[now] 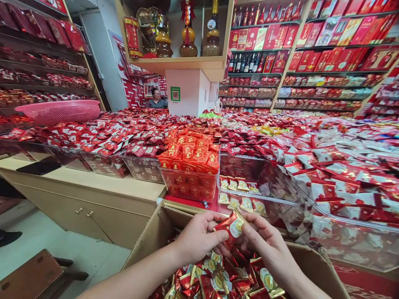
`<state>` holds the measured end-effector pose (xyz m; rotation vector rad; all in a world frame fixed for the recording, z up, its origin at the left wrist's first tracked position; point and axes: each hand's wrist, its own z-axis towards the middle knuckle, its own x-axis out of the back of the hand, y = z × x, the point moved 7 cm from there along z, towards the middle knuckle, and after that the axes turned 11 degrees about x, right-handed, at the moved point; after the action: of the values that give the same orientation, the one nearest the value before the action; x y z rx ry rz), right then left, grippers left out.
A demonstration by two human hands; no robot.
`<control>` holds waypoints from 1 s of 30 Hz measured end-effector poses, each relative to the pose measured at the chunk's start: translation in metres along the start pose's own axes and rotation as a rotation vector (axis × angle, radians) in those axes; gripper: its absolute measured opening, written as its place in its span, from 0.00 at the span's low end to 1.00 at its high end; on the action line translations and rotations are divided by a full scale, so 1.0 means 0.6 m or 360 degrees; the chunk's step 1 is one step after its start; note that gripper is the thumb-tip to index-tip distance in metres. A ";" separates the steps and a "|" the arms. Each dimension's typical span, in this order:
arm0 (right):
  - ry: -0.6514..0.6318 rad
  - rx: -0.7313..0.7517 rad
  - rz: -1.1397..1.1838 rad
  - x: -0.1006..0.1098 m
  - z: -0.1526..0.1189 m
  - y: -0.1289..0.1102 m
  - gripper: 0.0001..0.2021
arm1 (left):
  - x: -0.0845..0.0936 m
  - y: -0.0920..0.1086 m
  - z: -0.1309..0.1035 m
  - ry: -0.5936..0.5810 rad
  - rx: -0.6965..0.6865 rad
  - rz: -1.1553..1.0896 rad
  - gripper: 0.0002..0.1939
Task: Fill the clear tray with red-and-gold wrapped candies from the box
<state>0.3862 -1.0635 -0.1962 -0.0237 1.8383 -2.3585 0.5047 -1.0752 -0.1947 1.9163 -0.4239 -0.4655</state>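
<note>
Between my two hands is a red and gold wrapped candy (232, 227) with a pale round picture on its wrapper. My left hand (199, 232) pinches its left side, thumb on the front. On the right side, my right hand (268, 238) grips it near the gold crimped end with thumb and fingers. Both hands are over an open cardboard box (146, 236) full of similar red candies (215, 274). Just beyond the box, a clear bin (241, 195) holds rows of gold and white wrapped pieces.
Clear bins heaped with red packets (188, 153) line the counter (137, 191). A pink basket (59, 112) rests on the left heap. A dark flat object (39, 166) lies on the counter. A wooden stool (29, 276) stands lower left. A person (156, 99) is at the back.
</note>
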 end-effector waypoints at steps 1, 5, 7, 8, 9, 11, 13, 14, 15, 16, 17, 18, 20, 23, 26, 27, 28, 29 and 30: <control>-0.0023 0.0029 -0.0037 0.000 0.000 -0.003 0.11 | 0.005 0.000 0.001 0.0040 -0.0003 0.0000 0.17; -0.0162 0.0486 -0.0499 -0.004 -0.004 -0.032 0.03 | 0.024 0.006 0.000 0.0209 -0.0079 -0.0008 0.13; -0.0271 0.0832 -0.0860 -0.016 -0.015 -0.050 0.04 | 0.023 0.009 -0.001 0.0162 -0.0113 -0.0143 0.13; -0.0318 0.0968 -0.1013 -0.022 -0.021 -0.056 0.06 | 0.021 0.010 -0.001 0.0120 -0.0132 -0.0241 0.14; -0.0365 0.1063 -0.1128 -0.028 -0.026 -0.060 0.09 | 0.020 0.012 -0.002 0.0085 -0.0159 -0.0326 0.14; -0.0460 0.1133 -0.1251 -0.039 -0.033 -0.062 0.10 | 0.020 0.018 -0.002 0.0074 -0.0242 -0.0395 0.15; -0.0511 0.1111 -0.1287 -0.045 -0.035 -0.061 0.11 | 0.026 0.023 -0.002 0.0134 -0.0328 -0.0364 0.17; -0.0491 0.1098 -0.1298 -0.045 -0.035 -0.062 0.12 | 0.028 0.023 -0.001 0.0149 -0.0353 -0.0353 0.18; -0.0457 0.1091 -0.1315 -0.043 -0.034 -0.062 0.14 | 0.029 0.022 0.001 0.0147 -0.0363 -0.0353 0.18; -0.0434 0.1091 -0.1345 -0.043 -0.034 -0.061 0.14 | 0.029 0.021 0.002 0.0134 -0.0366 -0.0353 0.19; -0.0437 0.1097 -0.1382 -0.043 -0.034 -0.060 0.14 | 0.027 0.020 0.004 0.0113 -0.0366 -0.0351 0.19; -0.0468 0.1108 -0.1421 -0.045 -0.034 -0.057 0.13 | 0.025 0.018 0.004 0.0087 -0.0364 -0.0347 0.19; -0.0565 0.1137 -0.1481 -0.050 -0.036 -0.054 0.14 | 0.022 0.016 0.005 0.0049 -0.0352 -0.0337 0.19; -0.0646 0.1174 -0.1506 -0.054 -0.039 -0.057 0.15 | 0.020 0.014 0.005 0.0040 -0.0339 -0.0312 0.18; -0.0631 0.1068 -0.1387 -0.054 -0.036 -0.058 0.14 | 0.019 0.016 0.002 0.0063 -0.0380 -0.0195 0.18; -0.0561 0.0967 -0.1304 -0.051 -0.032 -0.053 0.13 | 0.018 0.018 0.000 0.0068 -0.0403 -0.0137 0.18; -0.0458 0.0836 -0.1197 -0.045 -0.027 -0.046 0.11 | 0.016 0.020 -0.002 0.0075 -0.0427 -0.0076 0.17; -0.0343 0.0697 -0.1066 -0.038 -0.022 -0.037 0.08 | 0.012 0.022 -0.005 0.0076 -0.0451 -0.0016 0.17; -0.0251 0.0567 -0.0919 -0.033 -0.018 -0.027 0.05 | 0.009 0.025 -0.009 0.0073 -0.0475 0.0037 0.17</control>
<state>0.4027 -1.0467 -0.1818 -0.7683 1.4497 -2.9179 0.5109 -1.0792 -0.1799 1.6287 -0.3265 -0.4423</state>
